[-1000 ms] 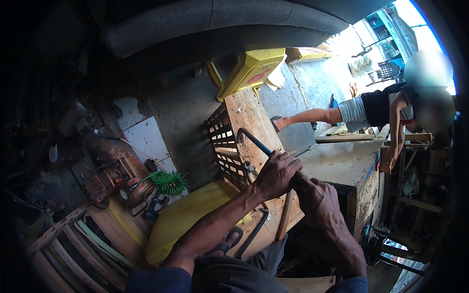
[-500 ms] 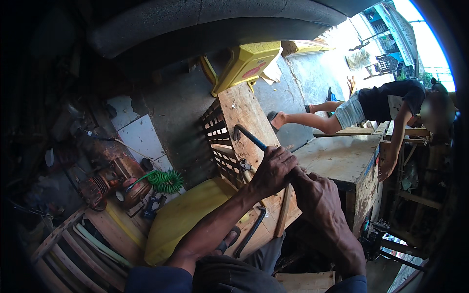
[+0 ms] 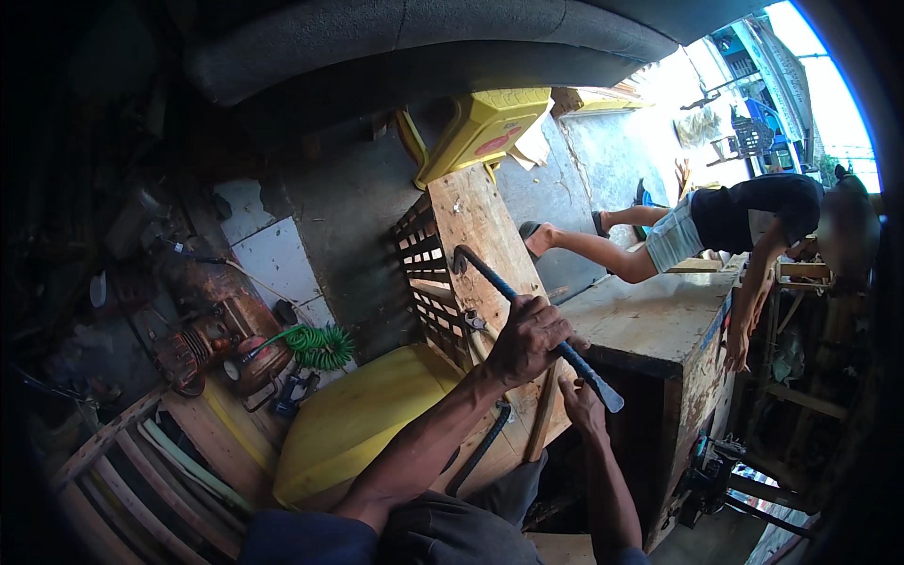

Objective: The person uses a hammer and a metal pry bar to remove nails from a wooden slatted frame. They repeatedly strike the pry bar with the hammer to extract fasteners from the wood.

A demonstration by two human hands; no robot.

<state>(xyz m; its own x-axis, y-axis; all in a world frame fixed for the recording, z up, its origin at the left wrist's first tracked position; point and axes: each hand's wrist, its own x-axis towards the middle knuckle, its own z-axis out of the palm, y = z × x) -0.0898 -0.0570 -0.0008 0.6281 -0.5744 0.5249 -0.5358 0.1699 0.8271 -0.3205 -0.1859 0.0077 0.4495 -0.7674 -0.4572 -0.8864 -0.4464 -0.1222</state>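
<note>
Seemingly for balance, the bar point(image 3: 494, 279) is clamped midway by the left hand point(image 3: 529, 344) near the surface's point(image 3: 480, 217) right edge; the right hand's point(image 3: 586, 407) closure cannot be told.

- My left forearm point(image 3: 426, 443) slants in from seven o'clock.
- My left hand point(image 3: 529, 341) is curled tight.
- My right forearm point(image 3: 612, 494) enters from five o'clock.
- My right hand point(image 3: 586, 410), fingers partly hidden, sits at the left's five o'clock.
</note>
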